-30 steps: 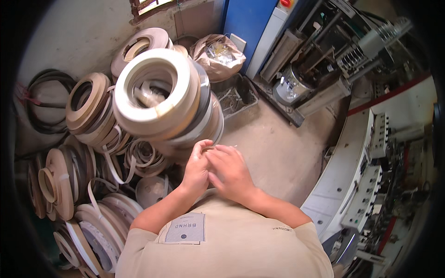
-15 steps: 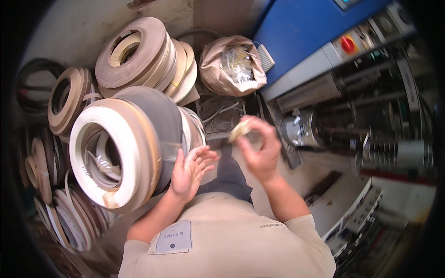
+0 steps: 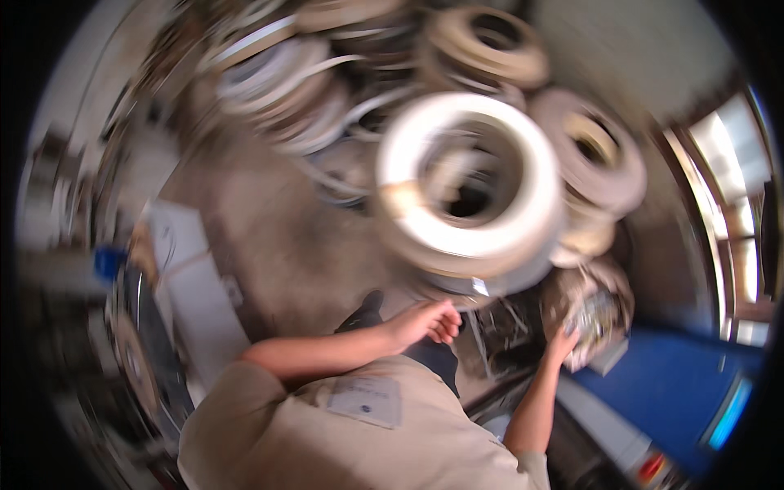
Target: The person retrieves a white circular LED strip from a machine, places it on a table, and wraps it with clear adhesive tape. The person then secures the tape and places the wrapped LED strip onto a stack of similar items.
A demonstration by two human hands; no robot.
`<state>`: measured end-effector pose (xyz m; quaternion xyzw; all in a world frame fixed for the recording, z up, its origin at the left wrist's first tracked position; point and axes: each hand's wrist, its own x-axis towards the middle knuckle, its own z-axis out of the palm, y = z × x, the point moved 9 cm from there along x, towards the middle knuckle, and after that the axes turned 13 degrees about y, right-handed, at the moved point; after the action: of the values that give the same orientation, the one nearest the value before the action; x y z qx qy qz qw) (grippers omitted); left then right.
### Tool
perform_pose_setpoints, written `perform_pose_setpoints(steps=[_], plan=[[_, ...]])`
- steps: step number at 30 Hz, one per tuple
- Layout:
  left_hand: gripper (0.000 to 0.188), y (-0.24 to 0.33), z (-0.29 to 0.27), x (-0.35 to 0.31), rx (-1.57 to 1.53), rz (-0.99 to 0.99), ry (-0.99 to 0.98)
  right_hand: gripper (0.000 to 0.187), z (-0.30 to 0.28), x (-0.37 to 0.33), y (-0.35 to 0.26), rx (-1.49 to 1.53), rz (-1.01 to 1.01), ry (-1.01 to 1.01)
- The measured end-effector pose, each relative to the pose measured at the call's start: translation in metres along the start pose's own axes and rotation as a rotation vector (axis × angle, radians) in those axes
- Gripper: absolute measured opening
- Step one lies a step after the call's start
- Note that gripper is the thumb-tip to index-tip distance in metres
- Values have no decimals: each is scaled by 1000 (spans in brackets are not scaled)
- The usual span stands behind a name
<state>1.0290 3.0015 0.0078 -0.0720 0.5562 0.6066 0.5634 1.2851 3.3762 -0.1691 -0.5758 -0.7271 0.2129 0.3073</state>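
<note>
My left hand (image 3: 425, 323) is in front of my body, just below the big stack of edge-banding rolls (image 3: 514, 163), whose top roll is white. Its fingers are loosely bent and a little apart, with nothing visible in them. My right hand (image 3: 561, 345) reaches out to the brown paper bag (image 3: 559, 298) at the right, which holds crumpled clear and yellowish scraps (image 3: 600, 318). The fingers are at the bag's near side, smeared by motion, so what they hold, if anything, cannot be made out.
More banding rolls (image 3: 600, 175) stand behind the big stack, and others (image 3: 282, 98) lie at the far left. A blue machine cabinet (image 3: 678, 388) with a red knob (image 3: 651, 467) is at lower right. Pale boards (image 3: 196, 282) stand at left.
My view has swung left, shifting the rolls rightward. My right hand, which held a small yellowish coil, has moved to the paper bag. My left hand's spread fingers have curled.
</note>
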Motion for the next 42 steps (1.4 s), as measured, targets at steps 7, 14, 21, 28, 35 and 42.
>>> perform_pose_setpoints(steps=[7, 14, 21, 28, 35, 42], plan=[[45, 4, -104, -56, -216, 257, 106, 24, 120, -264, -19, -124, -31, -1039], [40, 33, -329, -143, -354, 512, 422, 25, 245, -366, -184, -135, -1228, -1200], [34, 2, -521, -262, -592, 681, 891, 28, 330, -534, -532, 170, -873, -1456], [26, -13, -607, -282, -930, 585, 1120, 26, 379, -685, -722, 210, -1298, -1697], [25, 99, -715, -331, -865, 603, 1351, 25, 424, -834, -866, 132, -1783, -1904], [25, 161, -844, -357, -764, 664, 1507, 27, 482, -949, -1015, 265, -1720, -2007]])
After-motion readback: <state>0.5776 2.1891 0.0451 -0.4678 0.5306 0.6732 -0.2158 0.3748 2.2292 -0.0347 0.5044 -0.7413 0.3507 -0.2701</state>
